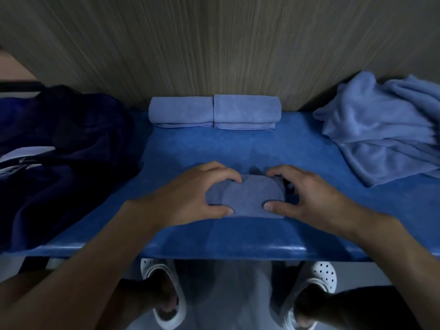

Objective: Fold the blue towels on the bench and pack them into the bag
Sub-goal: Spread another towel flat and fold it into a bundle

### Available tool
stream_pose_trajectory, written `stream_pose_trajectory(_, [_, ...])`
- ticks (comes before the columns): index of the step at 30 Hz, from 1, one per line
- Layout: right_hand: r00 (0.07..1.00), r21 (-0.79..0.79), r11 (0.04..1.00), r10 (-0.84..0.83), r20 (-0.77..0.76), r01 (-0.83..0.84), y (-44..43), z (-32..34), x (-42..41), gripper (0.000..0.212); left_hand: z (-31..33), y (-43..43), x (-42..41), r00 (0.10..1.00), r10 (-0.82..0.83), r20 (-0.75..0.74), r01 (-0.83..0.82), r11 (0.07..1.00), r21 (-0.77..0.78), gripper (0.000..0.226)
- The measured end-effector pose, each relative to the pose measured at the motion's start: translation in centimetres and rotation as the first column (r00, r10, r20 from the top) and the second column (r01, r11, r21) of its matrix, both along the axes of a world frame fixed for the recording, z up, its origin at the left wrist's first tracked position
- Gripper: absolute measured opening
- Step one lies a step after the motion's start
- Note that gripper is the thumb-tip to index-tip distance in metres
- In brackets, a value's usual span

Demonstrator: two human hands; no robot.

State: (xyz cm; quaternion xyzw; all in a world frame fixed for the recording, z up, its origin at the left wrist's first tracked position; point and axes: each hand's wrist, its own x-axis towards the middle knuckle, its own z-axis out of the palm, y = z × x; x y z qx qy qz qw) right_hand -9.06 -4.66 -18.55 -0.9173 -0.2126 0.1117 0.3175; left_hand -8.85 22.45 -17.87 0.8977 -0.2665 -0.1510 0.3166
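Note:
A small folded blue towel (246, 197) lies on the blue bench (238, 148), near its front edge. My left hand (192, 196) grips the towel's left end, thumb at the front and fingers curled over the back. My right hand (309, 194) grips its right end the same way. Two folded blue towels (181, 111) (246, 110) sit side by side at the back against the wall. A heap of unfolded blue towels (381, 129) lies on the bench at the right. A dark navy bag (59, 151) lies at the left.
A wood-grain wall (214, 44) rises right behind the bench. Below the bench's front edge my feet in white perforated clogs (164, 298) (314, 289) stand on a grey floor. The bag carries a white marking (21, 160) on its side.

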Motion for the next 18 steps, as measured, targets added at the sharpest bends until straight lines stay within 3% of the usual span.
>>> stream_pose_trajectory(4, [0.998,0.035,0.999,-0.01,-0.061,0.012,0.1,0.0,-0.2,0.07,-0.2,0.2,-0.1,0.998,0.002,0.055,0.0,0.999,-0.032,0.053])
stream_pose_trajectory(9, [0.996,0.095,0.992,-0.086,-0.025,0.088,2.6,0.0,0.7,0.062,-0.4,2.1,0.8,0.988,0.088,0.128,-0.083,0.995,-0.048,0.054])
stream_pose_trajectory(14, [0.987,0.122,0.979,-0.159,-0.024,0.161,7.5,-0.7,3.5,0.054,-0.4,5.1,1.9,0.926,0.283,0.25,-0.288,0.958,-0.017,0.06])
stream_pose_trajectory(18, [0.98,0.151,0.969,-0.189,-0.057,0.195,11.1,-0.7,6.1,0.051,-0.4,6.8,2.6,0.789,0.544,0.285,-0.537,0.836,-0.109,0.065])
